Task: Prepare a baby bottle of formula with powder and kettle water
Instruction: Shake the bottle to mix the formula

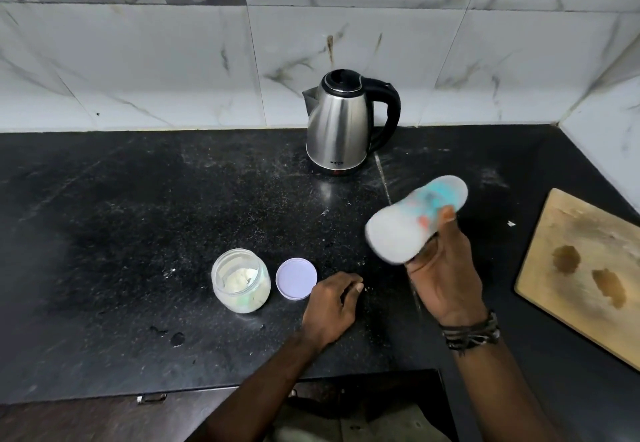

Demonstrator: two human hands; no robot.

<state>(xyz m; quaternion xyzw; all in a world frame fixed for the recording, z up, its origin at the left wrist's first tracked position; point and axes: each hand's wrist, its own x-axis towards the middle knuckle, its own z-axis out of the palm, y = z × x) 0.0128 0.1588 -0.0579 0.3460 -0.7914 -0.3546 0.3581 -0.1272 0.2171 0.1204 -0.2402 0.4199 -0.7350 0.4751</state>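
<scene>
Bottle (412,221), blurred and tilted, sits gripped in the right hand (445,279) above the black counter (138,216). Left hand (330,306) rests loosely curled on the counter, holding nothing, just beside the lid (296,279). Open powder jar (240,280) stands left of it; the kettle (341,123) stands by the wall.

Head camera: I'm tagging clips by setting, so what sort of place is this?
Most likely a home kitchen: a dark stone counter against a marble-look tiled wall, with an electric kettle at the back and a wooden cutting board on the right.
</scene>
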